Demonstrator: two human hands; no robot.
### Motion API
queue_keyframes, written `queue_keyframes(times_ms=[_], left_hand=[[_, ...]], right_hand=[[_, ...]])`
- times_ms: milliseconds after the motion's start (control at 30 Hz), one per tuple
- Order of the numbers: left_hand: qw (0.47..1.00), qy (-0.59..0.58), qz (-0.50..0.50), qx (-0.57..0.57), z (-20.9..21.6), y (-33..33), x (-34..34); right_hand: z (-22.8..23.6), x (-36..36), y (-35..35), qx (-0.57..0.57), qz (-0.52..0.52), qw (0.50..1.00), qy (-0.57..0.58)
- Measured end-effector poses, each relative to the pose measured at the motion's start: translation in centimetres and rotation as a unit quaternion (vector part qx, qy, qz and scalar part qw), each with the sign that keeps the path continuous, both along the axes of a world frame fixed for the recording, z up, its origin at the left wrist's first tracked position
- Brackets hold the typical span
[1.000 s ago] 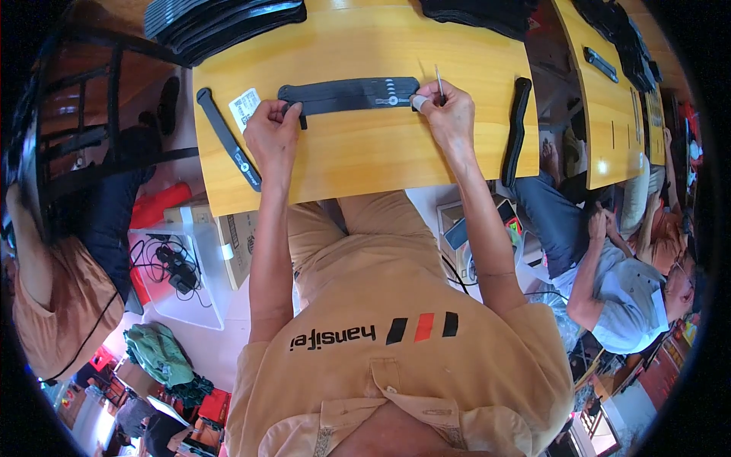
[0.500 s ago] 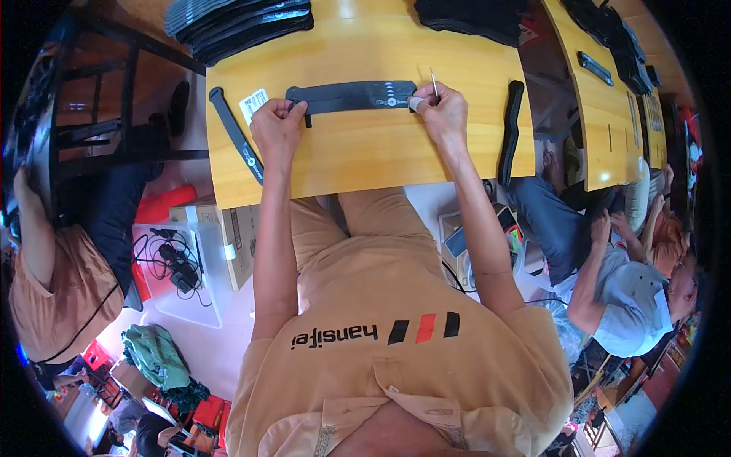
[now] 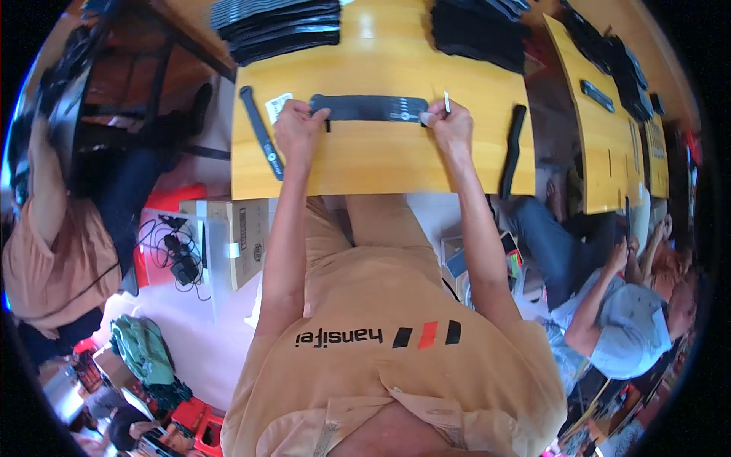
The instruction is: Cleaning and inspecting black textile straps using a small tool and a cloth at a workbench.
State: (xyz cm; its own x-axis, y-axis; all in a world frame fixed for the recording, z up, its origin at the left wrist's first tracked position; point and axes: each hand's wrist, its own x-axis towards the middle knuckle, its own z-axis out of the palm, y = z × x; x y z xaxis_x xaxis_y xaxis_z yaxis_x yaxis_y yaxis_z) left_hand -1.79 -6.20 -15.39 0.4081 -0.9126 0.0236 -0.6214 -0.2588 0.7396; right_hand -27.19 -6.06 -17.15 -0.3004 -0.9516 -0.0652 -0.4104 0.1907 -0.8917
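Note:
A wide black strap (image 3: 362, 108) with pale print near its right end lies across the yellow table in front of me. My left hand (image 3: 298, 129) pinches its left end between thumb and fingers, beside a small dark tab hanging below. At the right end, my right hand (image 3: 453, 128) is closed, thumb and fingertips against the strap. A slim pale tool (image 3: 447, 102) sticks up out of that hand; its kind is too small to tell. Something whitish covers the right thumb tip. Behind my left hand lies a white printed label (image 3: 277, 105), partly hidden.
A narrow black strap (image 3: 260, 133) lies at the table's left, a folded black strip (image 3: 513, 148) at its right. Stacks of black straps (image 3: 278, 30) and dark pieces (image 3: 476, 38) stand at the back. Co-workers sit both sides; a clear bin (image 3: 217, 259) holds cables.
The view has shifted, so the table sits a little differently in it. Both hands stay at the strap's ends, and the strap now lies straighter. The tool in my right hand points more upright.

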Motion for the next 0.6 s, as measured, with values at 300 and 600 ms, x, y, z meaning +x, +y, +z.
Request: queue_keyframes(times_ms=[300,600], left_hand=[[0.992,0.11,-0.01,0.065,0.0,-0.5,1.5],[0.998,0.026,0.028,-0.053,0.9,1.4,1.5]], right_hand=[[-0.7,0.0,-0.2,0.019,0.017,0.995,-0.092],[-0.1,-1.5,-0.2,0.015,0.024,0.978,-0.205]])
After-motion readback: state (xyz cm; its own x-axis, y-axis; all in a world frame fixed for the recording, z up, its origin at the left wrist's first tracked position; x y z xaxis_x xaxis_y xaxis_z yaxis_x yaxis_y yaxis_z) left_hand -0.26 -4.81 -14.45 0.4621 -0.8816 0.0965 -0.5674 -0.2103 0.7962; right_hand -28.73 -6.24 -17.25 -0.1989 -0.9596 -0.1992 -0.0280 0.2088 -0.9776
